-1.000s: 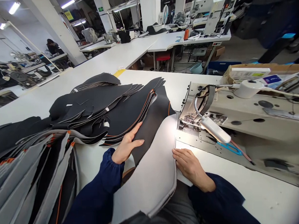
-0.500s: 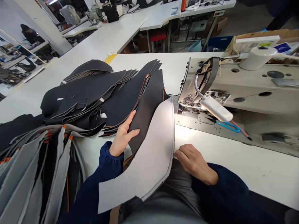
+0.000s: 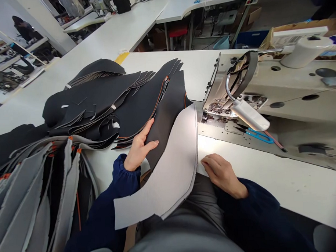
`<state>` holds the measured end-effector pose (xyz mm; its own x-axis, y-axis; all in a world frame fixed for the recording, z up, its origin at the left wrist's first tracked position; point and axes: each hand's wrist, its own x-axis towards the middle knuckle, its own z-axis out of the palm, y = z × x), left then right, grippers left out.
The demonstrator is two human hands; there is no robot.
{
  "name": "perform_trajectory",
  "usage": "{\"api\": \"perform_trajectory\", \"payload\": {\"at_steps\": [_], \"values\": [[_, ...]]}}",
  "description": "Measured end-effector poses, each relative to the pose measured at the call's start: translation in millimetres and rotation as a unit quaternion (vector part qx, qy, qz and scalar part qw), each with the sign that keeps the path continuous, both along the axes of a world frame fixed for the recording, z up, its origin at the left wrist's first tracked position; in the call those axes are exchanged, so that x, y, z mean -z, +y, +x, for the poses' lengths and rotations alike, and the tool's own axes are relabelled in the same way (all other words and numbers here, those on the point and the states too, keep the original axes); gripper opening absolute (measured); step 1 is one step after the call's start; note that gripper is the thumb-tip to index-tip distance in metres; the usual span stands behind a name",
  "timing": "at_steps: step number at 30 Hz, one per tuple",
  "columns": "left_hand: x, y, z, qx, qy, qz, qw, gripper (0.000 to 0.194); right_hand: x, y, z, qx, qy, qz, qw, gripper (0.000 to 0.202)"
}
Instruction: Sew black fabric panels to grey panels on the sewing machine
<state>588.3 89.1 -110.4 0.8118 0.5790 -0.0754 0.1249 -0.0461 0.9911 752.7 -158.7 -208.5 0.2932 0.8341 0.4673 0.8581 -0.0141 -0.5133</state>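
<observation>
Large grey foam-backed fabric panel (image 3: 169, 170) overhangs the white table's (image 3: 269, 181) near edge, between both hands. Stack of black cut fabric pieces (image 3: 106, 102) lies left of it; beige industrial sewing machine (image 3: 280, 100) right, toward the far edge.

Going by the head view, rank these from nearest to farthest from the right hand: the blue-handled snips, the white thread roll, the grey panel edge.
From the right hand:
1. grey panel, its edge just left of the fingers, touching or nearly so.
2. blue-handled snips, up and right, on the sewing machine bed under the lamp.
3. white thread roll, far upper right, on top of the machine.
</observation>
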Motion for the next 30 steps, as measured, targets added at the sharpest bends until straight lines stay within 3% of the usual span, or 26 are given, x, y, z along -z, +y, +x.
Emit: {"api": "perform_trajectory", "payload": {"at_steps": [8,15,19,22,26,28,30], "values": [[-1.8,-2.7,-0.2,0.001,-0.004,-0.023,1.000,0.080,10.6,7.6,0.9,0.040,-0.108,-0.027,0.993,0.040],[-0.8,-3.1,-0.6,0.007,0.001,-0.024,1.000,0.080,10.1,6.8,0.3,0.050,-0.102,-0.026,0.993,0.027],[3.3,3.8,-2.2,0.026,0.022,0.059,0.998,0.077,13.9,16.8,3.1,0.113,-0.069,-0.043,0.990,0.019],[6.0,6.3,-2.2,0.047,0.081,0.229,0.969,0.068,17.3,33.3,6.6,0.146,0.002,-0.027,0.989,0.018],[18.3,-7.4,-2.9,-0.009,0.179,0.457,0.871,0.056,12.3,51.1,3.0,0.126,0.195,0.034,0.972,0.026],[32.1,-18.9,-4.2,0.005,0.186,0.473,0.861,0.054,6.6,54.1,-2.8,0.105,0.323,0.043,0.939,0.027],[48.9,-28.2,-5.1,0.062,0.165,0.398,0.900,0.061,1.4,54.4,-8.5,0.087,0.467,0.039,0.879,0.028]]}}
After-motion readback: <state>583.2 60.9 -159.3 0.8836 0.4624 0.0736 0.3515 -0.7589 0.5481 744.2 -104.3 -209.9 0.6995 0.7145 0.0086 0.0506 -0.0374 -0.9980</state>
